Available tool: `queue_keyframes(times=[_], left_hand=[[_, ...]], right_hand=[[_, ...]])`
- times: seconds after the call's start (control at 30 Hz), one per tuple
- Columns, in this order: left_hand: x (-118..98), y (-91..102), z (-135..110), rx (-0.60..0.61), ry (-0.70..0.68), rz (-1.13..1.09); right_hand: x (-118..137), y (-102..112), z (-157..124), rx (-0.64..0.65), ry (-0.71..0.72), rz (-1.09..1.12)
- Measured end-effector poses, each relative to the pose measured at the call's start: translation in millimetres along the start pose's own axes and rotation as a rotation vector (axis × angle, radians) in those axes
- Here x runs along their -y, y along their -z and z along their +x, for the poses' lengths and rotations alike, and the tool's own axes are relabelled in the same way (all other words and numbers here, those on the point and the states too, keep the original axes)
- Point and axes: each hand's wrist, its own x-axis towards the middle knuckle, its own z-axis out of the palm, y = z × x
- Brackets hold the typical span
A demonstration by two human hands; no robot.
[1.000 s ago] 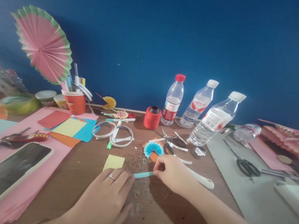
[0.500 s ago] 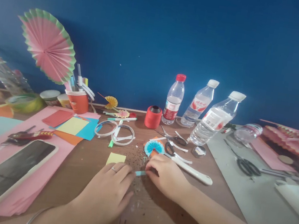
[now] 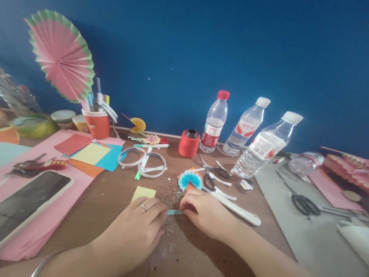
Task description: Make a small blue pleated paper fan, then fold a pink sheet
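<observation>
A narrow light-blue paper strip [image 3: 175, 212] stretches between my two hands, just above the brown tabletop. My left hand [image 3: 139, 229], with a ring and a bracelet, is closed on the strip's left end; its fingertips are partly hidden. The right end is pinched by my right hand [image 3: 206, 213], fingers curled. Beyond the right hand lies a small pleated blue paper fan [image 3: 190, 181], with an orange piece partly covered by that hand. A yellow paper square [image 3: 143, 193] is just past my left fingers. Dark specks are scattered around the strip.
Scissors [image 3: 214, 171] and a white-handled tool [image 3: 236, 209] lie right of the fan. Tape rings [image 3: 152, 165], a red thread spool [image 3: 189, 143] and water bottles [image 3: 266, 146] stand behind. A phone [image 3: 16, 220] rests on pink paper [image 3: 73, 205] at left; a grey mat [image 3: 283, 218] is at right.
The blue strip looks narrower, turned more edge-on between my fingers. Both hands have stayed in nearly the same place, and the view has shifted slightly.
</observation>
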Motion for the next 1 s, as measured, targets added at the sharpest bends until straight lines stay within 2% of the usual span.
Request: queue_keyframes(times=[0.2, 0.33, 0.57, 0.8, 0.87, 1.0], left_hand=[[-4.2, -0.3, -2.6, 0.022, -0.051, 0.08], [-7.7, 2.2, -3.1, 0.027, -0.067, 0.083], [-11.3, 8.6, -7.7, 0.091, -0.041, -0.015], [-11.7, 9.6, -4.9, 0.13, -0.006, -0.018], [-12.3, 9.8, -3.9, 0.133, -0.003, -0.003], [-14.1, 9.5, -4.9, 0.135, 0.035, 0.05]], right_hand=[[-1.0, 3.1, 0.1, 0.029, 0.139, -0.035], [-0.3, 2.7, -0.7, 0.065, 0.18, -0.083], [9.8, 7.6, -5.4, 0.146, 0.217, -0.323], [16.5, 3.4, -9.3, 0.069, 0.262, -0.435], [16.0, 5.7, -10.4, 0.058, 0.235, -0.472], [14.8, 16.4, -14.8, 0.068, 0.091, -0.524]])
